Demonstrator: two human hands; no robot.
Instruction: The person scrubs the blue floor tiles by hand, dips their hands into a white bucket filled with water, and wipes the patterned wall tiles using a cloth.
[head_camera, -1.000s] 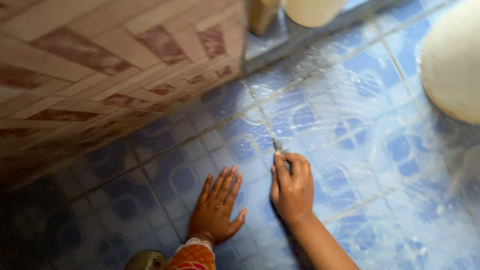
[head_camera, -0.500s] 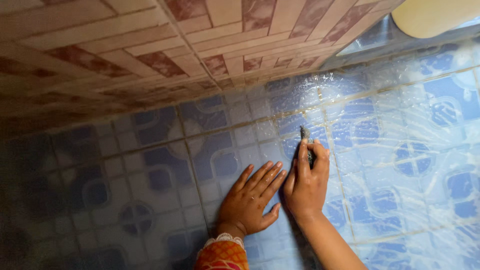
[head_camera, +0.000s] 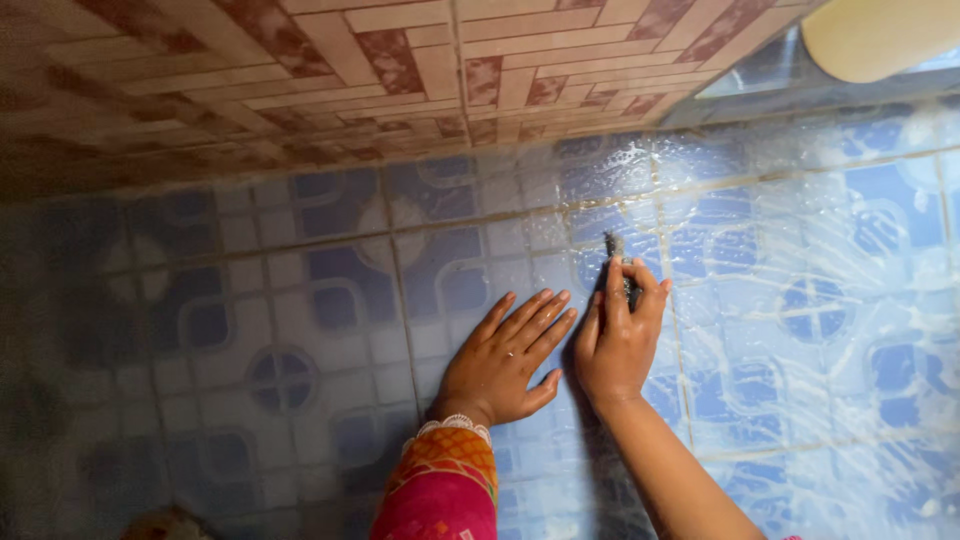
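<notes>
My right hand (head_camera: 618, 340) grips a small dark scrubbing brush (head_camera: 618, 258), whose tip pokes out above my fingers and presses on the wet, soapy blue patterned floor tiles (head_camera: 780, 300). My left hand (head_camera: 505, 365) lies flat on the tiles just left of it, fingers spread and pointing up-right. A bright orange and pink sleeve (head_camera: 440, 490) covers my left wrist.
A brown and cream tiled wall (head_camera: 300, 80) meets the floor along the top. A cream rounded container (head_camera: 880, 35) stands at the top right corner. The left part of the floor (head_camera: 150, 350) lies in shadow and looks dry.
The view swung left, so the wall fills the top and the big cream object on the right is gone. My right hand with the brush edged slightly up the tile; my left hand stays flat.
</notes>
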